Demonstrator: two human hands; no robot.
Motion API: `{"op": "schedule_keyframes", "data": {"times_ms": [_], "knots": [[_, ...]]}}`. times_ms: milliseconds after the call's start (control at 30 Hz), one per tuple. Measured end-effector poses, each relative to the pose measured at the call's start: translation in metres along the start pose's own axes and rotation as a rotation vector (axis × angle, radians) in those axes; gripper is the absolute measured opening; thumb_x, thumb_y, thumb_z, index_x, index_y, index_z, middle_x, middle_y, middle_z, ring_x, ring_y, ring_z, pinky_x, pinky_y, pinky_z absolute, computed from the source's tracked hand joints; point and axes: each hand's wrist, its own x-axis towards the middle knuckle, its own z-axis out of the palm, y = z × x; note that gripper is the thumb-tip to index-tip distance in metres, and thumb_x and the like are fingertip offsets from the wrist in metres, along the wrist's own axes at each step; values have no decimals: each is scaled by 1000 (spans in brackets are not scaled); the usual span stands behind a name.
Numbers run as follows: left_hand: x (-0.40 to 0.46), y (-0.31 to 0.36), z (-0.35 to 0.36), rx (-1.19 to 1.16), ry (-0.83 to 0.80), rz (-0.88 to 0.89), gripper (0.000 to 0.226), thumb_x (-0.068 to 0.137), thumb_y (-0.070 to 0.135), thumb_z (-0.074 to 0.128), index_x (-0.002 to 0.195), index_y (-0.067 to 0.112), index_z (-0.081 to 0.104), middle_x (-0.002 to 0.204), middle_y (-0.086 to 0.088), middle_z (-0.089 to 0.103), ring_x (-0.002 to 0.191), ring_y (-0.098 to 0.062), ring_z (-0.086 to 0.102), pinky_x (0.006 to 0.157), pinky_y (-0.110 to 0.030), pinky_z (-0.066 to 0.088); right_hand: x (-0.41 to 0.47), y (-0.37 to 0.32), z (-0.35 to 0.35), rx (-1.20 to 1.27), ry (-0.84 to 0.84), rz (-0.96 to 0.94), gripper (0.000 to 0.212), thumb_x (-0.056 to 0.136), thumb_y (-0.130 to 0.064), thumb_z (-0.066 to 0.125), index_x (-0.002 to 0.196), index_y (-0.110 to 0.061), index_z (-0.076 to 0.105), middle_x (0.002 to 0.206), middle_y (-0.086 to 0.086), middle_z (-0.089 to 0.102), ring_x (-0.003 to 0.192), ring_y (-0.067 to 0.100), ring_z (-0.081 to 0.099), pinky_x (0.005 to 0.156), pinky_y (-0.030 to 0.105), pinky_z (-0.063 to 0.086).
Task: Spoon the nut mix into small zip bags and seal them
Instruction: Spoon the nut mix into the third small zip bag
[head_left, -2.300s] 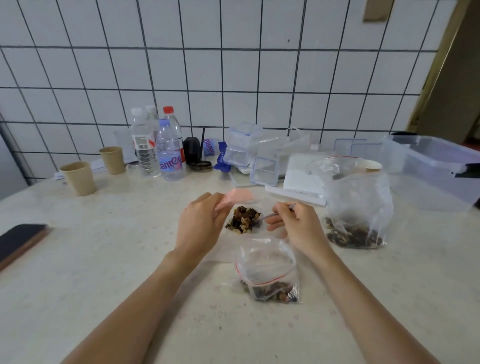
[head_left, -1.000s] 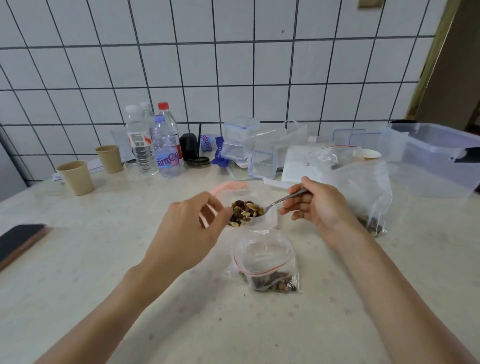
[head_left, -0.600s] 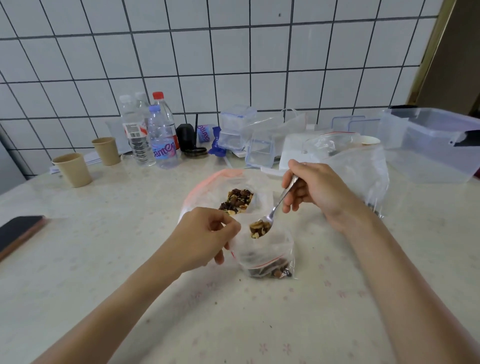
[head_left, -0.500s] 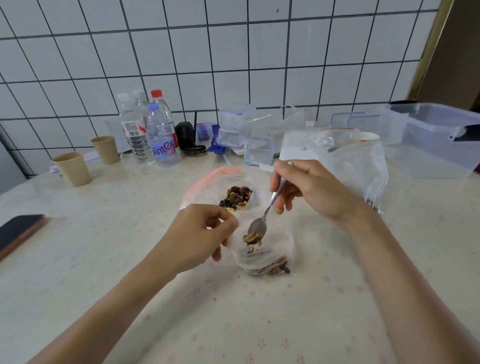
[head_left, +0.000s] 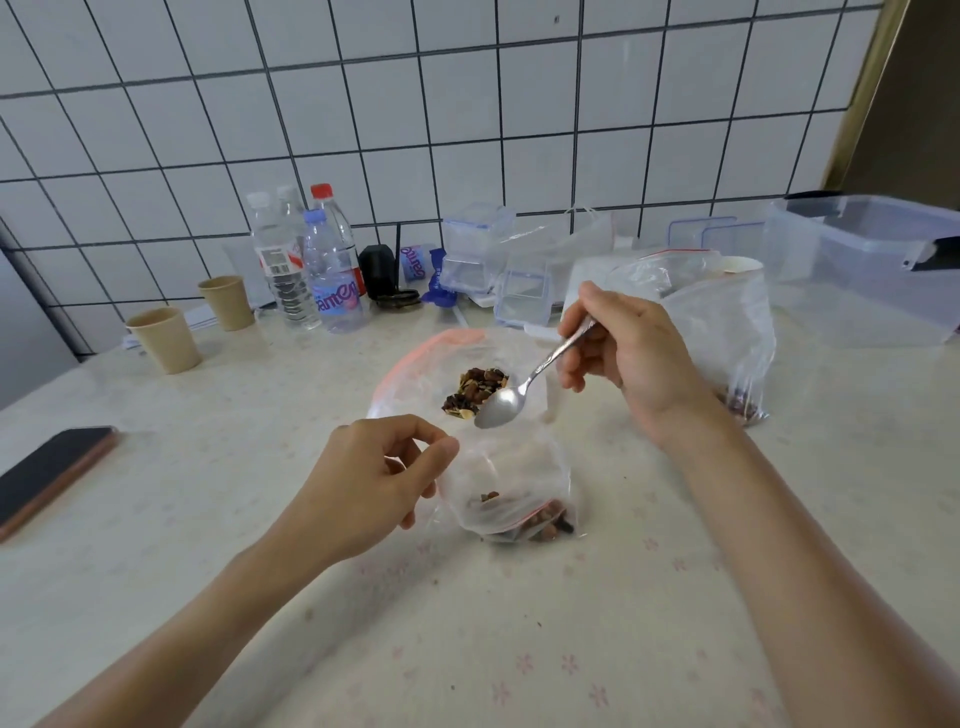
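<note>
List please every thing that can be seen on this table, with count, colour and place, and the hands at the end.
small zip bag: 1, clear with red strip, table centre, some nut mix inside
large bag of nut mix: 1, clear with pink rim, behind the small bag
spoon: 1, silver, empty, above the bags
second large bag: 1, clear, right of centre
paper cups: 2, tan, back left
water bottles: 3 at least, clear, by the wall
phone: 1, black, left edge
small lidded boxes: several, clear, back centre
storage tub: 1, clear, back right
left hand: pinches the small bag's rim
right hand: holds the spoon handle
</note>
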Motion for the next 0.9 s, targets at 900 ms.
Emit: {"op": "schedule_keyframes", "data": {"times_ms": [900], "knots": [[101,-55,13,375,101,-72,44,71,43,90,98,24,61,84,7,65,80,-22,62,62,-32,45,8,58,26,-351,130,77,31,104,-33,60,82,-14,71,73,0,79,70,13,77,66,22,61]]}}
